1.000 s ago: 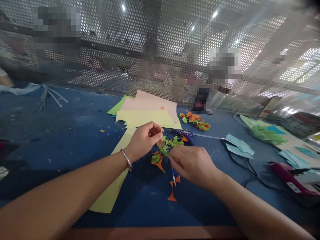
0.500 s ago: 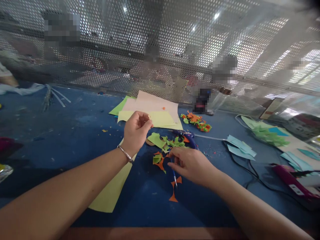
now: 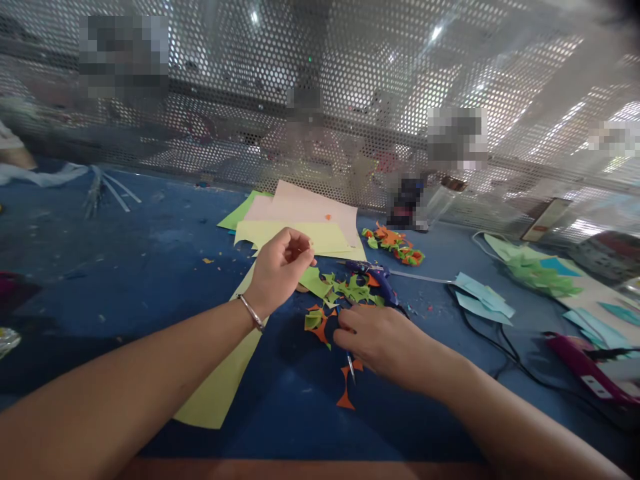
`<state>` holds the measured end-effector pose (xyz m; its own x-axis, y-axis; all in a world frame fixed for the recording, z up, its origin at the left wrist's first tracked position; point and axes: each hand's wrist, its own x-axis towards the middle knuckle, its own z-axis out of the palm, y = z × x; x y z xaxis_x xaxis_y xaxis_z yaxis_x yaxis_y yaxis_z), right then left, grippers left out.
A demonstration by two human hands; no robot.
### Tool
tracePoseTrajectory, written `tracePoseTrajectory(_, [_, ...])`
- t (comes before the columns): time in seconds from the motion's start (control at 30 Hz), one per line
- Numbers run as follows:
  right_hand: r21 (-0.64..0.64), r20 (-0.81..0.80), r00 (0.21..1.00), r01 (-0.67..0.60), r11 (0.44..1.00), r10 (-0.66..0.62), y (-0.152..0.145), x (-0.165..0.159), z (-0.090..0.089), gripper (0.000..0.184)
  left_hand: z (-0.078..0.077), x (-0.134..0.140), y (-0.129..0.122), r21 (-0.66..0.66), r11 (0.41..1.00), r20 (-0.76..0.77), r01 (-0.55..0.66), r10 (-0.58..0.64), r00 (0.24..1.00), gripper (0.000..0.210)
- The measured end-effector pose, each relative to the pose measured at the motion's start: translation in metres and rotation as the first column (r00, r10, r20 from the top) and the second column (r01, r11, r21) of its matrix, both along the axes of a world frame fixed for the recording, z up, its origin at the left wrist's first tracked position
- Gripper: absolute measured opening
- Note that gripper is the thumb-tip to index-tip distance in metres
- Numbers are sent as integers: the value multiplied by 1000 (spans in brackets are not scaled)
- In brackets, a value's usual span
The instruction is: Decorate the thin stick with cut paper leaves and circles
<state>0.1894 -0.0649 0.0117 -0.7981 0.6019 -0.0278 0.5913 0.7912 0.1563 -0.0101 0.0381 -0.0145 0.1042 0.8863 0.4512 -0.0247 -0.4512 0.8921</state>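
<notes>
My left hand (image 3: 284, 265), with a silver bracelet at the wrist, is closed in a pinch above the pale yellow paper. A tiny pale piece shows at its fingertips, too small to name. My right hand (image 3: 377, 339) has its thumb and fingers bent around a slim blue pen-like tool (image 3: 350, 365), whose silver tip points toward me. Green paper scraps (image 3: 355, 288) lie just beyond the right hand. An orange paper scrap (image 3: 345, 399) lies by the tool's tip. Behind them lies a blue glue gun (image 3: 384, 283) with a long glue stick in its back.
Pink paper sheets (image 3: 315, 200) and a yellow strip (image 3: 220, 387) lie on the blue table. Curled orange-green pieces (image 3: 395, 243) sit farther back. Light blue papers (image 3: 483, 297), a black cable (image 3: 483, 337) and a magenta device (image 3: 585, 367) are at right. A perforated metal screen (image 3: 225, 87) stands behind.
My left hand has moved slightly to the right, still pinched. My right hand has come a little nearer to me, its fingers lower along the blue tool.
</notes>
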Motion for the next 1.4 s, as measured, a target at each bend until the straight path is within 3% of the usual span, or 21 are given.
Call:
tracePoseTrajectory(0.2, [-32, 114, 983, -142, 989, 145, 9, -9, 11, 6, -1, 2, -3, -63, 993, -96, 97, -102, 990, 11])
tracePoseTrajectory(0.33, [-3, 96, 954, -286, 958, 285, 20, -4, 7, 12, -2, 3, -5, -171, 979, -92, 107, -124, 988, 8])
tracePoseTrajectory(0.43, [13, -86, 953, -291, 957, 291, 25, 6, 1, 16, -1, 2, -6, -241, 965, -32, 102, -112, 993, 8])
tracePoseTrajectory(0.5, [25, -379, 907, -191, 981, 186, 23, 13, -4, 15, 2, 2, -7, -310, 945, 6, 107, -111, 994, 9])
tracePoseTrajectory(0.57, [3, -719, 695, -3, 1000, 4, 19, 20, -6, 13, 6, 3, -9, -380, 917, 19, 121, -123, 992, 9])
tracePoseTrajectory(0.63, [-176, -906, 370, 116, 978, -207, 15, 25, -5, 13, 9, 4, -14, -407, 902, 13, 142, -150, 989, 8])
tracePoseTrajectory(0.73, [-376, -922, -111, 25, 926, -371, 14, 29, 1, 13, 11, 8, -23, -404, 893, 11, 200, -214, 977, 11])
tracePoseTrajectory(0.77, [-408, -890, -217, -17, 913, -402, 15, 29, 4, 13, 11, 10, -26, -402, 888, 19, 223, -235, 972, 12])
tracePoseTrajectory(0.83, [-461, -818, -348, -80, 884, -459, 19, 29, 7, 11, 11, 14, -31, -396, 880, 43, 264, -269, 962, 13])
tracePoseTrajectory(0.9, [-507, -758, -406, -129, 853, -511, 24, 27, 8, 8, 10, 17, -36, -392, 871, 77, 296, -290, 954, 11])
tracePoseTrajectory(1.07, [-557, -663, -465, -218, 801, -587, 31, 22, 0, 7, 11, 25, -44, -437, 828, 182, 352, -302, 936, 9])
tracePoseTrajectory(1.4, [-576, -631, -477, -240, 782, -612, 33, 15, -9, 14, 14, 27, -53, -523, 752, 288, 402, -288, 913, 16])
